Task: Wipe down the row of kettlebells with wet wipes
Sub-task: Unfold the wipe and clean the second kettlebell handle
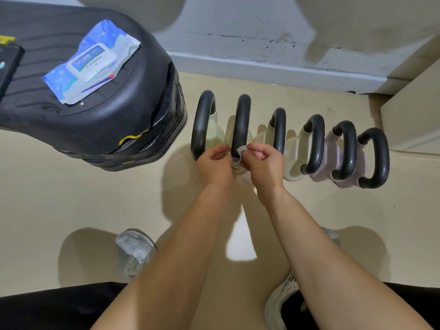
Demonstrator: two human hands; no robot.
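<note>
At handle [241, 120], wipe [242, 148] in two-hand pinch

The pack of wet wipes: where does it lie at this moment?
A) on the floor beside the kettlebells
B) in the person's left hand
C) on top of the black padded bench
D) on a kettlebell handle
C: the pack of wet wipes lies flat on the black padded bench, while the left hand and the right hand pinch only a single wipe.
</note>
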